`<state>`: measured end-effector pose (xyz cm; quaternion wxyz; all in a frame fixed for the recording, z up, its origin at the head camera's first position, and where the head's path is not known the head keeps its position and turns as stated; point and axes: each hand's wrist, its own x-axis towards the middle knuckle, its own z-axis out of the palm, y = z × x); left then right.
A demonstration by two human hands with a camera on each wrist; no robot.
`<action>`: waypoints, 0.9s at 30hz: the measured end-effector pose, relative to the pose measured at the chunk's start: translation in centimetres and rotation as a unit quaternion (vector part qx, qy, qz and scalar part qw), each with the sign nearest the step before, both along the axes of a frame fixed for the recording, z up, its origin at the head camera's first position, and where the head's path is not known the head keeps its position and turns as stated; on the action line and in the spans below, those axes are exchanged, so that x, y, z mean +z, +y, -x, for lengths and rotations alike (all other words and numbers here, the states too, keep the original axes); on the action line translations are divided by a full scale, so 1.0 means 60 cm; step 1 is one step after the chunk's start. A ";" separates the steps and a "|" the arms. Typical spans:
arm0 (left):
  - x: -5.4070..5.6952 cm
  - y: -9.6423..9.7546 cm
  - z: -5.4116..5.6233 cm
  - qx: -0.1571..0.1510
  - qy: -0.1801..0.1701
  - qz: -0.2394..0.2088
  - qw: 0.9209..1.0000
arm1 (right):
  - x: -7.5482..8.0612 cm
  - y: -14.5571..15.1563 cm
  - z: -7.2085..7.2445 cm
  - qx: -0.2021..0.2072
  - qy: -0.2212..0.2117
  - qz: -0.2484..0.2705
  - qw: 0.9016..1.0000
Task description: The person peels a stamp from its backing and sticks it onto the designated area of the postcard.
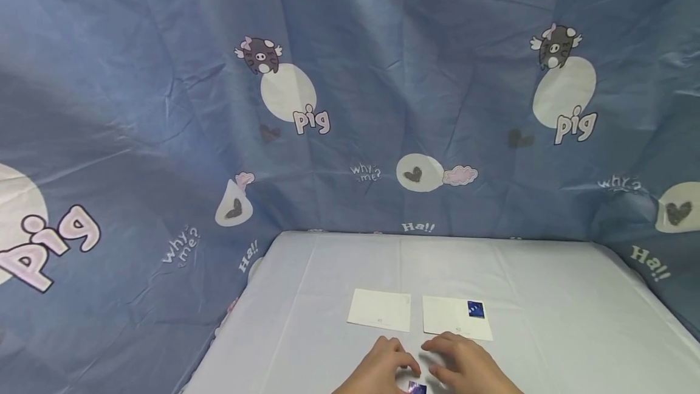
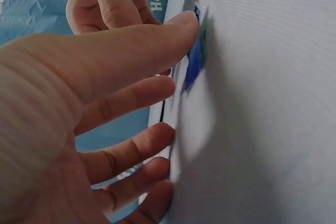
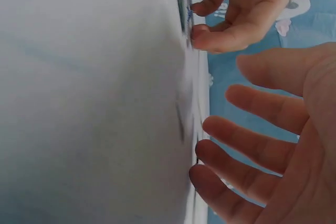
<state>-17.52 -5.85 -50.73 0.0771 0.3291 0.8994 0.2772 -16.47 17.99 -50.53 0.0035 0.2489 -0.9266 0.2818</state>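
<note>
In the head view a small dark blue-purple stamp (image 1: 417, 388) shows at the bottom edge, partly cut off. My left hand (image 1: 385, 369) is at it, thumb and forefinger at its edges; the left wrist view has the thumb (image 2: 184, 23) across the tilted stamp (image 2: 194, 69). To the right, my right hand (image 1: 462, 366) hovers low with fingers spread and slightly bent, holding nothing. Beyond the hands lie two white cards. The left card (image 1: 380, 309) is blank but for small print; the right card (image 1: 445, 315) bears a blue stamp (image 1: 476, 309) at its upper right.
A pale cloth covers the table (image 1: 306, 297). Behind it and along both sides hangs a blue curtain (image 1: 350, 108) printed with pigs and lettering. The right hand's fingertips are close to the near side of the right card.
</note>
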 end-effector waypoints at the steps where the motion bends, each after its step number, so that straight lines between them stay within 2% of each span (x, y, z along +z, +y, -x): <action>1: -0.001 0.000 0.000 0.000 0.000 -0.001 1.000 | 0.000 -0.001 -0.001 0.001 -0.007 0.000 1.000; 4: -0.007 -0.001 0.000 -0.005 0.010 -0.003 1.000 | -0.001 -0.002 -0.001 0.000 -0.012 -0.001 1.000; 9: -0.015 -0.003 0.001 -0.010 0.040 0.010 0.999 | -0.006 -0.002 0.001 0.003 0.014 0.003 1.000; 11: -0.017 -0.004 0.000 -0.010 0.042 0.009 0.999 | -0.006 -0.002 0.001 0.001 0.005 0.007 1.000; 16: -0.016 -0.005 0.000 0.000 0.021 -0.013 1.000 | -0.003 -0.007 0.000 -0.013 -0.039 0.023 0.999; 22: -0.021 -0.004 0.000 0.013 0.007 -0.037 0.999 | -0.010 -0.013 -0.002 0.001 -0.032 0.057 0.998; 27: -0.027 -0.005 0.003 0.008 -0.003 -0.060 0.998 | -0.007 -0.015 -0.005 0.015 -0.049 0.080 0.996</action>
